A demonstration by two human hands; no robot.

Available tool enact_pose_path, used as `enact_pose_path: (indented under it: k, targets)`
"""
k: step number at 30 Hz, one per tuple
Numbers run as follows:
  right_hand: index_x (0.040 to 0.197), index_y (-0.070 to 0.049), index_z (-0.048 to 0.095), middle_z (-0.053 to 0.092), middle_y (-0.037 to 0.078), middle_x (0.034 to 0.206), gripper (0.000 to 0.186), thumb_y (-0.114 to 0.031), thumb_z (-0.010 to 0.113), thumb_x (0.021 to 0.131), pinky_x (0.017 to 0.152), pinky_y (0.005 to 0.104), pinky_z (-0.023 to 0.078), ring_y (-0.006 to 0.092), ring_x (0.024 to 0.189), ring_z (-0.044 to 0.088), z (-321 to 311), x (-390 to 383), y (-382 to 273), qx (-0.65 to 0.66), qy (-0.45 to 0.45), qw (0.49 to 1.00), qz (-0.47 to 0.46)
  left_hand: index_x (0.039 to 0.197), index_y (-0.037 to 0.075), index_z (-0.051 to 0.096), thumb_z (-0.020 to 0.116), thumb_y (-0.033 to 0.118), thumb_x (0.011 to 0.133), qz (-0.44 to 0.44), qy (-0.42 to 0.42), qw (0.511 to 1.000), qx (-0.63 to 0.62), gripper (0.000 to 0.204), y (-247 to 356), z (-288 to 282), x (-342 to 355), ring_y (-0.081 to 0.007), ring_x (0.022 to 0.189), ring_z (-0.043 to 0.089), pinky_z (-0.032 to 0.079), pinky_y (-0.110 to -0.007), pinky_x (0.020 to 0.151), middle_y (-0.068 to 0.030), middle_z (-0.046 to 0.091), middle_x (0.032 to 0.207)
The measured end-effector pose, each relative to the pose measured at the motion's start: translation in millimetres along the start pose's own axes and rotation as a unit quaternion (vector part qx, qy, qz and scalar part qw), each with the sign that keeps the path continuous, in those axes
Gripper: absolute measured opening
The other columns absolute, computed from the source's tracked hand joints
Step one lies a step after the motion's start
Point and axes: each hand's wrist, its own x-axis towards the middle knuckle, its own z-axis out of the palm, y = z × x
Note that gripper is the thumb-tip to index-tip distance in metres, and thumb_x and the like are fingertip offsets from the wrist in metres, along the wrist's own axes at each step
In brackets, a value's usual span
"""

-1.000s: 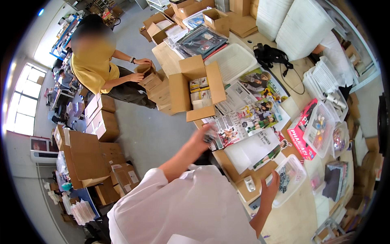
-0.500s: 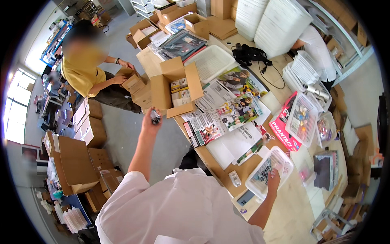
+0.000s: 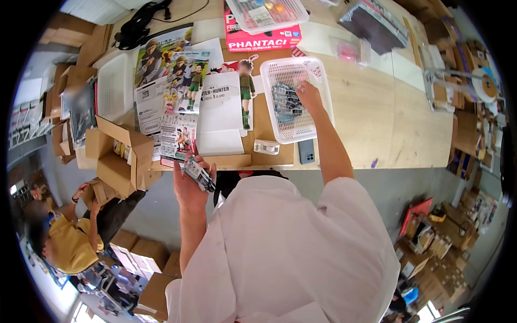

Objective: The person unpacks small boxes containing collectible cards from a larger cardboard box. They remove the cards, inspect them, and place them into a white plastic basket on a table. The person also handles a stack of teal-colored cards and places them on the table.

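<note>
L hand (image 3: pixel 189 187) was curled shut round a stack of small grey pkts (image 3: pixel 199 176), by the table's (image 3: pixel 388 124) front edge. R hand (image 3: pixel 311 98) was over the white basket (image 3: pixel 299 133) w/ bent fingers, by more pkts (image 3: pixel 286 102) in it; couldn't tell if it had any. Big white letters were on the red box (image 3: pixel 261 43) farther back, & dark print on the white sheet (image 3: pixel 219 110).
</note>
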Motion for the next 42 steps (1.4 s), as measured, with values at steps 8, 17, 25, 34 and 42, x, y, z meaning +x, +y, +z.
enact_pose_path:
  k: [8,17,25,34,42]
  targets:
    - [0.114,-0.008,0.075,0.076,0.021,0.104,0.028,-0.023,0.077,0.09,0.096,0.052,0.057,0.0395,0.106,0.073,40.7,35.7,13.9,-0.092,-0.016,0.995,-0.046,0.133,0.017,0.063,0.038,0.057,0.113,-0.01,0.072,0.996,0.056,0.051,-9.8,4.8,0.8,-0.0218,0.099,0.067,0.051,-0.056,0.107,-0.0056,0.067,0.113]
    - [0.101,-0.013,0.076,0.077,0.01,0.102,0.029,-0.028,0.089,0.08,0.094,0.0547,0.053,0.0346,0.106,0.073,36.8,46.2,23.3,-0.192,-0.083,0.971,-0.114,0.136,0.014,0.061,0.039,0.054,0.114,-0.001,0.095,0.994,0.046,0.051,-8.8,5.8,15.5,-0.0231,0.099,0.063,0.049,-0.049,0.103,-0.0079,0.065,0.115]
    - [0.107,-0.01,0.082,0.08,0.012,0.101,0.025,-0.023,0.084,0.086,0.087,0.0409,0.058,0.0304,0.095,0.076,23.7,83.0,66.2,0.038,-0.121,0.992,-0.02,0.135,0.014,0.061,0.038,0.053,0.115,-0.017,0.107,0.992,0.061,0.05,-10.3,7.2,27.9,-0.0226,0.1,0.061,0.051,-0.046,0.097,-0.0075,0.062,0.115]
    - [0.101,-0.007,0.083,0.08,0.014,0.095,0.027,-0.028,0.084,0.084,0.081,0.0421,0.058,0.0306,0.087,0.076,27.5,91.2,52.0,-0.024,-0.261,0.962,-0.075,0.136,0.012,0.06,0.04,0.051,0.115,-0.038,0.055,0.996,0.05,0.049,-10.8,5.5,34.9,-0.0244,0.103,0.062,0.049,-0.047,0.101,-0.0091,0.062,0.118]
    - [0.099,-0.011,0.083,0.079,0.011,0.104,0.033,-0.02,0.093,0.069,0.087,0.0457,0.058,0.0331,0.099,0.075,55.9,78.9,46.6,-0.109,-0.251,0.959,-0.075,0.13,0.014,0.06,0.042,0.052,0.114,-0.038,0.076,0.994,0.061,0.045,-16.3,14.0,35.0,-0.0242,0.103,0.062,0.048,-0.047,0.1,-0.0082,0.064,0.116]
